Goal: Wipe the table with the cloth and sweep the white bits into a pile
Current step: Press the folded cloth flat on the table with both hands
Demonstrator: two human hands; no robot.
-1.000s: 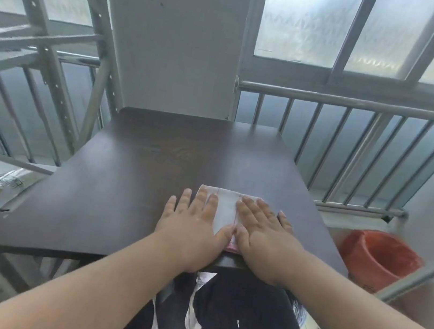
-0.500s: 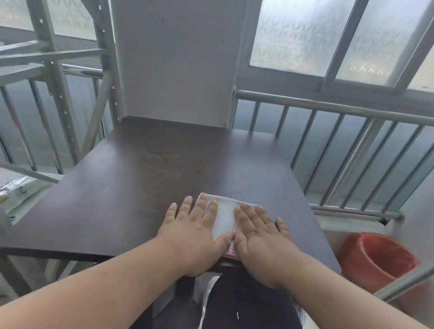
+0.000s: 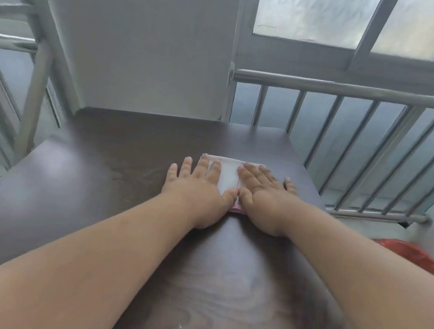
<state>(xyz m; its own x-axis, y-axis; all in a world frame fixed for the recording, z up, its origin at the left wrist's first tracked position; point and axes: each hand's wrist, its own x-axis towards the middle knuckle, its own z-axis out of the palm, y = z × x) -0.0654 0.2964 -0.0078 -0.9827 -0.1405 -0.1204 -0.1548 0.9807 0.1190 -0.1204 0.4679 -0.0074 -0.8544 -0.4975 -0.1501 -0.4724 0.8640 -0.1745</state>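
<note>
- The left hand (image 3: 198,187) lies flat, fingers straight and slightly spread, its inner fingers and thumb pressing on the folded white cloth (image 3: 227,175).
- The right hand (image 3: 261,196) lies flat too, fingers straight and close together on the cloth's right part.
- The thumbs meet at the cloth's near edge.
- The cloth lies on the dark wooden table (image 3: 90,173), toward its far right side.
- One small white bit (image 3: 180,326) sits near the table's near edge.

Soft daylight enters through the frosted windows (image 3: 315,10) ahead. Pale sheen on the dark counter (image 3: 90,173). Faint shadows. Motion blur at the right edge; wide-angle bending of the railing (image 3: 362,91).
</note>
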